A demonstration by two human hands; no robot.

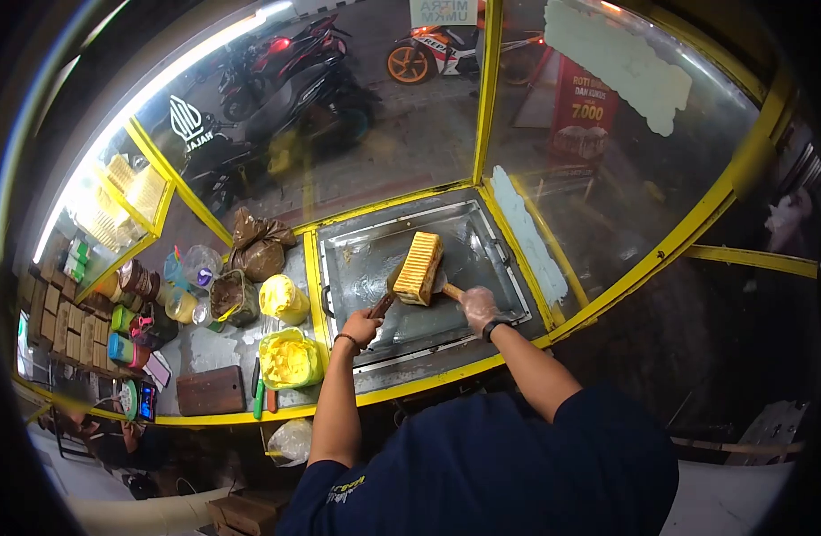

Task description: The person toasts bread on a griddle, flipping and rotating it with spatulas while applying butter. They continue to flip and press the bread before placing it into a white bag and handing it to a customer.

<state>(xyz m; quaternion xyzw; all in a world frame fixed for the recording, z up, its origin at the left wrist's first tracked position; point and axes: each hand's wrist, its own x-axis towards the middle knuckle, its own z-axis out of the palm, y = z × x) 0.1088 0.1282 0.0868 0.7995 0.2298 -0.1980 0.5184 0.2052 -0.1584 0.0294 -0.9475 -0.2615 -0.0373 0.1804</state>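
Note:
A toasted loaf (419,268) with a ridged, golden-brown top lies on the flat metal griddle (357,281), right of its middle. My left hand (363,329) is bare and closed around the dark handle of a spatula (383,305), whose blade reaches the loaf's left side. On the other side, my right hand (480,310) wears a clear plastic glove and grips a wooden-handled scraper (452,291). Its metal end meets the loaf's lower right side and is partly hidden there.
Left of the griddle stand two tubs of yellow spread (290,359), a dark-filled container (234,299) and a brown plastic bag (260,246). A wooden board (210,391) and a green-handled tool (259,398) lie near the front edge. Yellow-framed glass panels (484,98) enclose the counter.

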